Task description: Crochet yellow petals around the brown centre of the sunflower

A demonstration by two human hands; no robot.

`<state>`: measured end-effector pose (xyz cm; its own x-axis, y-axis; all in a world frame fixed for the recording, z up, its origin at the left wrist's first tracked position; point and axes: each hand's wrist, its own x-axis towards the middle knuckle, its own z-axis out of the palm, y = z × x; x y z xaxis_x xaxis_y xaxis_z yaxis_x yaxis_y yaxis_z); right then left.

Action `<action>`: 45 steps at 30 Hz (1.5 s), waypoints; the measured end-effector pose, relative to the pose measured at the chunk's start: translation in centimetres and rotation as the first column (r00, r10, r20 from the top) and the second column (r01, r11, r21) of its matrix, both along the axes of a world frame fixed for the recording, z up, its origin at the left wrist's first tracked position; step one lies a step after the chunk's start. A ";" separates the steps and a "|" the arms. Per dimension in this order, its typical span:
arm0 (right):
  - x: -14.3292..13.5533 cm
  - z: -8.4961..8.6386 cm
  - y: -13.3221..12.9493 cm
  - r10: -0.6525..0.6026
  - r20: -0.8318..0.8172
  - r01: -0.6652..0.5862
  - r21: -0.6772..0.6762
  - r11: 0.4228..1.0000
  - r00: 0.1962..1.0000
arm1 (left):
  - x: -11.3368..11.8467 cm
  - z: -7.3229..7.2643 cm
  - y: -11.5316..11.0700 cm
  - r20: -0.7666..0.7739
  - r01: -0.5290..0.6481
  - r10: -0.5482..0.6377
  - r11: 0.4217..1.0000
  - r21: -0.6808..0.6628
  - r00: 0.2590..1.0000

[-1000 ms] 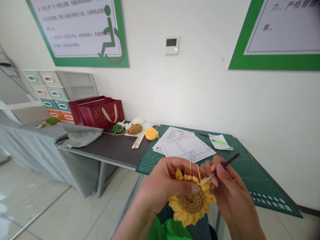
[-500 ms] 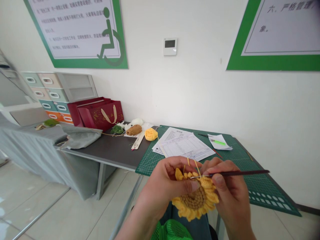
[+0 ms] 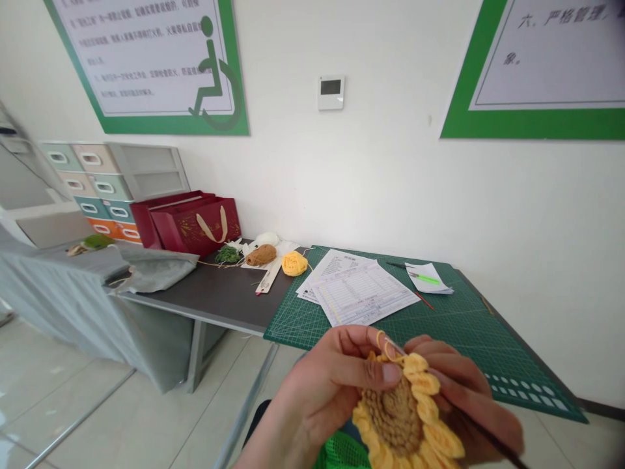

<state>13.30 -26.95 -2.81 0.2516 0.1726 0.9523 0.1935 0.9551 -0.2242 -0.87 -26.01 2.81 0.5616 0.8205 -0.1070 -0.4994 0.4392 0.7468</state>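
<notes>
Left hand: the left hand [image 3: 325, 378] grasps the crocheted flower [image 3: 396, 417], with the thumb pressed on its brown centre; a yellow strand [image 3: 379, 339] goes around the index finger.
Right hand: the right hand [image 3: 471, 391] is closed on the crochet hook [image 3: 486, 435], close behind the yellow petals.
Flower: it is held above the lap, at the near side of the table [image 3: 222, 296], its face turned to the camera.
Hook: the dark handle points down to the right; the metal end is near the left index finger.
Green mat: on the green mat [image 3: 288, 322] lie printed sheets [image 3: 364, 293] and a bright green pen [image 3: 426, 279] on small white papers.
Yarn: the yellow ball [image 3: 294, 264] is beside the brown yarn [image 3: 261, 255].
</notes>
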 end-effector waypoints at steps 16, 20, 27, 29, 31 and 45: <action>-0.7 1.5 0.3 0.461 -0.238 -0.513 -0.256 0.819 0.855 | -0.6 1.3 -0.8 -0.016 -0.063 0.068 0.980 0.191 0.998; -0.1 1.6 0.3 0.464 -0.162 -0.491 -0.238 0.838 0.871 | -0.4 1.5 -1.3 -0.032 -0.089 0.097 0.974 0.208 0.995; 0.5 1.7 0.2 0.422 -0.101 -0.434 -0.204 0.878 0.901 | -0.2 2.0 -1.7 -0.107 -0.121 0.151 0.962 0.245 0.983; 0.2 1.7 0.1 0.392 -0.110 -0.406 -0.189 0.894 0.913 | -0.2 2.1 -1.7 -0.115 -0.122 0.156 0.958 0.259 0.981; -0.3 1.8 -0.1 0.336 -0.148 -0.357 -0.153 0.922 0.930 | -0.1 2.1 -1.7 -0.109 -0.126 0.159 0.957 0.261 0.981; 1.1 -2.6 0.8 -0.375 -0.027 0.371 0.221 0.902 0.927 | 0.7 1.9 -2.3 -0.092 -0.221 0.244 0.953 0.209 0.965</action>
<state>14.44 -26.19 -5.39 0.2411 -0.1435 0.9598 0.5470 0.8370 -0.0123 -0.18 -28.27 4.68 0.3463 0.9380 0.0157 -0.4759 0.1613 0.8646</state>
